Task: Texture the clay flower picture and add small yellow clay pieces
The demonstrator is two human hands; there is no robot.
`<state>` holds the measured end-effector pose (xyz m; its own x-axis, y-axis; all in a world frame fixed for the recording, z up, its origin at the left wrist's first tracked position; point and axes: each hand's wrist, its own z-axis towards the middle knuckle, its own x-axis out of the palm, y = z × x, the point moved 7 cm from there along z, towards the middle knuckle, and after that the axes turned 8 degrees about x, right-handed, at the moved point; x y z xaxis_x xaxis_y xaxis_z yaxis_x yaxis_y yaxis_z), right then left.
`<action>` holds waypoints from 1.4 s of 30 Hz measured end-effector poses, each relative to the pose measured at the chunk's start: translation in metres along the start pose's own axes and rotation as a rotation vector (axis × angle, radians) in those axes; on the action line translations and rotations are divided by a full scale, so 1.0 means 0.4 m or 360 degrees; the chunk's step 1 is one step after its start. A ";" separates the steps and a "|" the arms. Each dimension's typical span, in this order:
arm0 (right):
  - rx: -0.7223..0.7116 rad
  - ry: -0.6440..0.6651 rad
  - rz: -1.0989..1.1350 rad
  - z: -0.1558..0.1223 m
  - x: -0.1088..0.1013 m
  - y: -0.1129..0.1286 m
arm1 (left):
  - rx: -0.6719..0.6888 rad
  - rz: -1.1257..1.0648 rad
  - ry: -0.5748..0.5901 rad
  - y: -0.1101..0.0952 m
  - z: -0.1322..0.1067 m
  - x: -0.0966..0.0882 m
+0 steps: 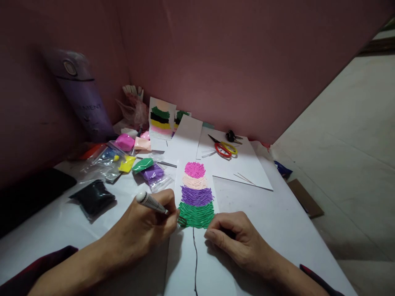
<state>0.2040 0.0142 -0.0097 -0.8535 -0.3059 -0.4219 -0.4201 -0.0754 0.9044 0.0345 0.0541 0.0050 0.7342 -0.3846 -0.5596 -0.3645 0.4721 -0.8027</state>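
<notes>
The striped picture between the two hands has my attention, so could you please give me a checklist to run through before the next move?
1. Left hand grips the patterned pen-shaped tool: ok.
2. Tool's lower end touches the green band: cannot tell; it is by the left edge, but contact is unclear.
3. Right hand is near the green band's lower right corner: ok.
4. Pink, peach and purple bands sit above the green: ok.
5. Scissors lie away from both hands: ok.
6. Black packet is sealed: cannot tell.
</notes>
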 end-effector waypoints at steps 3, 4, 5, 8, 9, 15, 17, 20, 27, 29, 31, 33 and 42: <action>0.0007 -0.0003 -0.0004 -0.001 0.000 -0.002 | 0.0011 -0.0004 0.0013 0.004 0.002 0.004; 0.0007 -0.0009 -0.0006 -0.001 0.000 -0.002 | 0.0020 0.0002 0.0021 0.004 0.003 0.005; 0.0003 -0.0011 -0.0008 0.000 -0.001 -0.002 | 0.0028 0.0008 0.0031 0.004 0.004 0.005; -0.0005 -0.0010 -0.0007 0.001 -0.001 0.000 | 0.0024 0.0021 0.0041 0.003 0.004 0.004; -0.0005 -0.0008 -0.0008 0.002 -0.001 0.001 | 0.0018 0.0027 0.0040 0.003 0.004 0.003; -0.0020 -0.0018 -0.0013 0.002 -0.001 0.000 | 0.0043 0.0113 -0.0014 0.004 0.003 -0.002; -0.0023 -0.0016 -0.0009 0.001 -0.001 -0.002 | 0.0027 0.0132 -0.0054 0.006 0.004 -0.007; -0.0021 -0.0014 -0.0012 0.000 -0.001 -0.004 | 0.0046 0.0171 -0.0094 -0.001 0.006 -0.018; 0.0003 -0.0008 -0.0026 0.001 0.000 -0.005 | 0.0085 0.0239 -0.0149 -0.028 0.005 -0.035; -0.0006 -0.0009 -0.0025 0.001 -0.001 -0.004 | 0.0089 0.0204 -0.0123 -0.027 0.004 -0.029; -0.0007 -0.0006 -0.0019 0.001 -0.001 -0.003 | 0.0108 0.0158 -0.0065 -0.024 0.003 -0.019; -0.0017 -0.0007 -0.0015 0.002 -0.001 -0.002 | 0.0137 0.0119 -0.0004 -0.021 0.003 -0.010; 0.0003 0.0008 -0.0025 0.001 0.002 -0.006 | 0.0119 0.0095 0.0091 -0.018 0.005 0.000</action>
<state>0.2041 0.0144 -0.0121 -0.8453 -0.3094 -0.4356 -0.4338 -0.0786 0.8976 0.0382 0.0525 0.0111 0.6778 -0.3974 -0.6185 -0.3615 0.5524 -0.7511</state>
